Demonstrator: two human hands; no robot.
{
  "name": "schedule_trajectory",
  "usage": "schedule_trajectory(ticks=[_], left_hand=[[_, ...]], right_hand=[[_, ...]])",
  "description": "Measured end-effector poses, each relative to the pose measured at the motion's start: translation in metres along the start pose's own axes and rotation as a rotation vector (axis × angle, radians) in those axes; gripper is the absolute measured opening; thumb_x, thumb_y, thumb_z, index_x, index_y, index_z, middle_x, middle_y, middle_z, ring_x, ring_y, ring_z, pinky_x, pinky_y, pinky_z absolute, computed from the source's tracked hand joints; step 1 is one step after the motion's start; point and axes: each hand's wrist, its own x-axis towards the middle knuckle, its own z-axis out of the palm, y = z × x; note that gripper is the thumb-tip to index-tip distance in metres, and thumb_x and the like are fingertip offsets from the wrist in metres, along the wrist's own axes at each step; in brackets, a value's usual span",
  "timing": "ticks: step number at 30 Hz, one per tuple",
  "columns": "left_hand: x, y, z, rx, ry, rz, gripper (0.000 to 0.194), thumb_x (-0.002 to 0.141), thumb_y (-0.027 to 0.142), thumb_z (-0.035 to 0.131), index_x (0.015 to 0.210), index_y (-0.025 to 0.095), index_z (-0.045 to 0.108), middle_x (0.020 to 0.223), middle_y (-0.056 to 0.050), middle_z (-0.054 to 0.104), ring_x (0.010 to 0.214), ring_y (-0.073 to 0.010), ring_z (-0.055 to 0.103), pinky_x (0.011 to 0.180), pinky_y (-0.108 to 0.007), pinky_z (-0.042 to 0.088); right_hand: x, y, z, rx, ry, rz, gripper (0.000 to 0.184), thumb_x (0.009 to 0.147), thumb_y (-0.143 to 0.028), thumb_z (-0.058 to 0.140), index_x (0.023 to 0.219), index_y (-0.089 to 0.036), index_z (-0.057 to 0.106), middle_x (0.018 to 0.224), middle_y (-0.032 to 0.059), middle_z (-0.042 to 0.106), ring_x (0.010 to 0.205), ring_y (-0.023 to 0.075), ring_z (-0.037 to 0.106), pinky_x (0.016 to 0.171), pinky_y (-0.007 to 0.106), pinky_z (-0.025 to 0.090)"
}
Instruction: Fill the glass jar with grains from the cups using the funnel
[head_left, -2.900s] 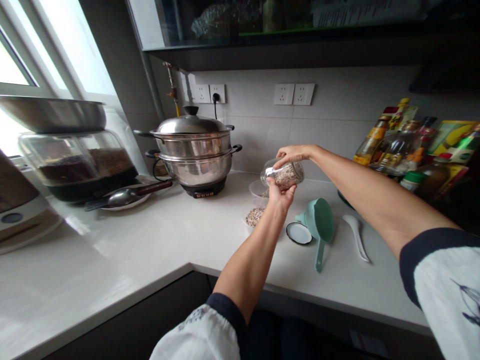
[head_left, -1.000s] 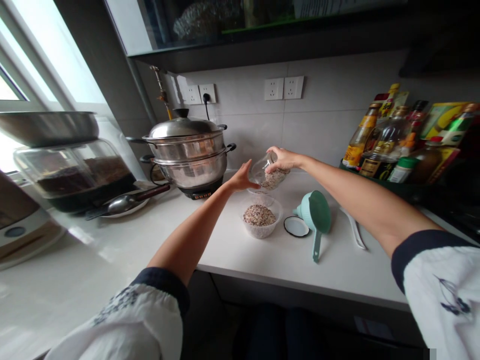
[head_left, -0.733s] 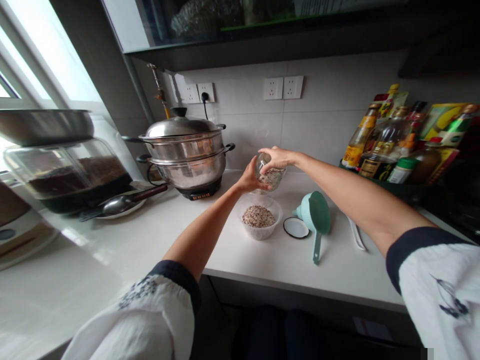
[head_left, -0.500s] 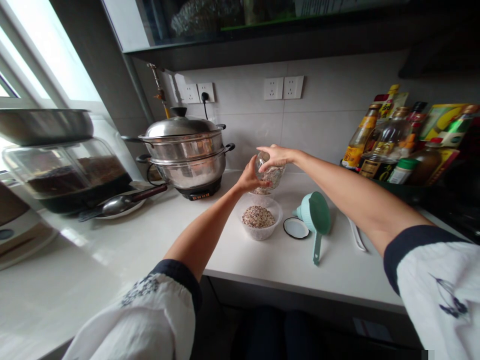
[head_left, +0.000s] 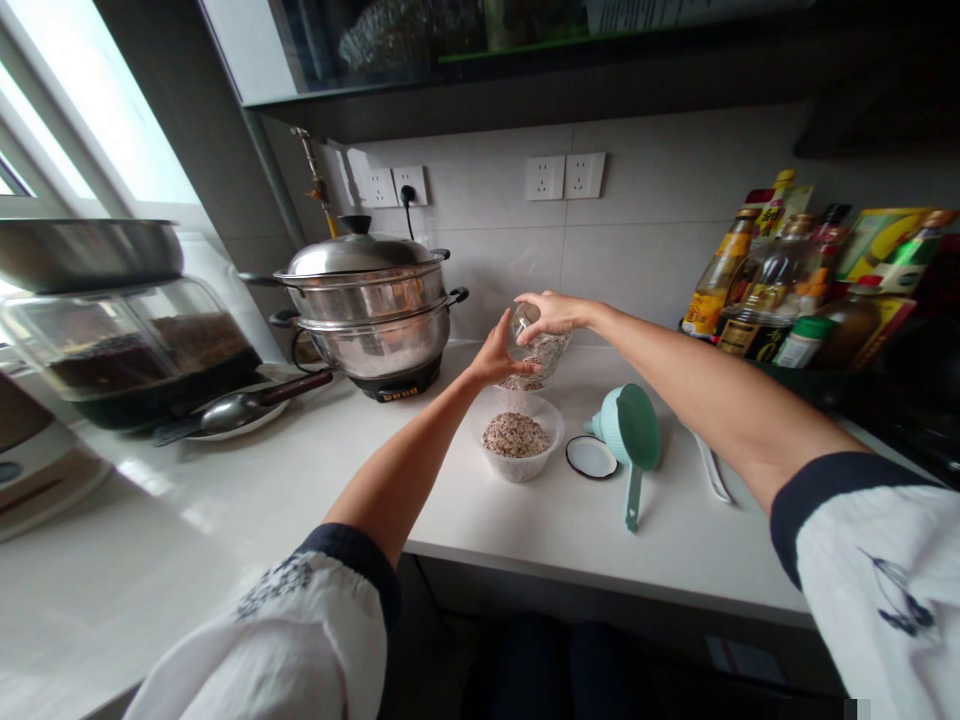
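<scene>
My left hand (head_left: 495, 357) and my right hand (head_left: 553, 314) are wrapped round a clear glass jar (head_left: 550, 352) with mixed grains in it. The jar is tilted above the back of a clear plastic bowl (head_left: 553, 445). A heap of speckled mixed grains (head_left: 515, 435) lies in the bowl. More grains show just under the jar; I cannot tell whether they are falling. To the bowl's right lie a white jar lid (head_left: 592, 457) with a dark rim and a teal funnel (head_left: 636, 428) with a handle.
A steel steamer pot (head_left: 367, 300) stands back left. Nearer the window are a ladle (head_left: 232, 410) on a plate and a clear grain box (head_left: 142, 350) under a steel basin (head_left: 90, 255). Sauce bottles (head_left: 720, 275) crowd the right. A white utensil (head_left: 712, 468) lies under my right forearm.
Both hands stay on the tilted jar in nearly the same place. The view has shifted very slightly; nothing else has visibly moved.
</scene>
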Motion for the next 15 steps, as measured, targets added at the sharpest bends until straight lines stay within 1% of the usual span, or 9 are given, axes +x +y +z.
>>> schedule_trajectory(ticks=[2,4,5,7,8,9,11,13,15], left_hand=[[-0.001,-0.004,-0.007,0.026,0.014,-0.018,0.092,0.036,0.014,0.089,0.122,0.023,0.056,0.146,-0.011,0.039,0.140,-0.0262,0.025,0.110,-0.033,0.025],[-0.005,-0.009,-0.015,0.114,0.042,-0.061,0.083,0.043,0.021,0.089,0.120,0.022,0.059,0.143,-0.011,0.043,0.138,-0.0266,0.031,0.108,-0.031,0.029],[-0.007,-0.013,-0.020,0.184,0.059,-0.094,0.074,0.052,0.028,0.085,0.121,0.021,0.058,0.140,-0.012,0.046,0.135,-0.0264,0.036,0.106,-0.030,0.031],[-0.012,-0.020,-0.028,0.353,0.148,-0.179,0.058,0.074,0.043,0.069,0.123,0.017,0.057,0.130,-0.015,0.055,0.123,-0.0264,0.049,0.100,-0.032,0.037],[-0.015,-0.024,-0.031,0.446,0.188,-0.222,0.053,0.080,0.047,0.061,0.123,0.015,0.057,0.123,-0.016,0.059,0.117,-0.0267,0.053,0.098,-0.033,0.038],[-0.017,-0.028,-0.033,0.524,0.215,-0.261,0.050,0.083,0.048,0.056,0.120,0.014,0.059,0.117,-0.016,0.063,0.113,-0.0268,0.056,0.096,-0.034,0.039],[-0.022,-0.035,-0.035,0.593,0.211,-0.341,0.044,0.084,0.048,0.053,0.111,0.015,0.064,0.105,-0.014,0.067,0.105,-0.0262,0.059,0.089,-0.032,0.042],[-0.026,-0.041,-0.033,0.572,0.168,-0.410,0.037,0.086,0.045,0.051,0.101,0.015,0.067,0.087,-0.011,0.069,0.090,-0.0235,0.063,0.078,-0.029,0.044],[-0.029,-0.045,-0.029,0.544,0.132,-0.446,0.030,0.086,0.040,0.051,0.091,0.015,0.068,0.069,-0.007,0.066,0.071,-0.0195,0.062,0.066,-0.027,0.043]], right_hand=[[-0.004,0.002,-0.001,0.018,0.025,0.011,0.098,0.052,-0.055,0.078,0.138,-0.028,0.040,0.133,0.0100,0.048,0.117,0.0315,0.050,0.099,0.041,0.039],[-0.008,0.005,-0.002,0.049,0.064,0.025,0.096,0.054,-0.056,0.077,0.138,-0.026,0.041,0.133,0.0107,0.048,0.118,0.0309,0.049,0.100,0.041,0.038],[-0.010,0.006,-0.003,0.067,0.082,0.031,0.095,0.055,-0.055,0.077,0.138,-0.026,0.041,0.133,0.0108,0.048,0.119,0.0305,0.048,0.101,0.040,0.037],[-0.014,0.008,-0.004,0.097,0.107,0.034,0.092,0.056,-0.055,0.076,0.137,-0.026,0.042,0.133,0.0101,0.048,0.119,0.0294,0.048,0.102,0.040,0.036],[-0.015,0.009,-0.004,0.104,0.114,0.032,0.091,0.056,-0.054,0.076,0.136,-0.026,0.043,0.133,0.0096,0.049,0.119,0.0290,0.048,0.102,0.040,0.036],[-0.015,0.010,-0.004,0.104,0.114,0.027,0.090,0.056,-0.054,0.077,0.135,-0.027,0.044,0.133,0.0091,0.050,0.119,0.0289,0.048,0.102,0.040,0.035],[-0.016,0.011,-0.002,0.091,0.108,0.012,0.089,0.055,-0.054,0.077,0.134,-0.028,0.046,0.132,0.0085,0.050,0.119,0.0292,0.048,0.102,0.040,0.036],[-0.014,0.012,0.001,0.079,0.107,0.002,0.091,0.055,-0.056,0.077,0.135,-0.030,0.045,0.133,0.0084,0.049,0.120,0.0299,0.048,0.101,0.041,0.037],[-0.012,0.014,0.003,0.067,0.111,0.002,0.093,0.055,-0.058,0.076,0.138,-0.031,0.043,0.135,0.0086,0.048,0.122,0.0305,0.047,0.101,0.041,0.037]])
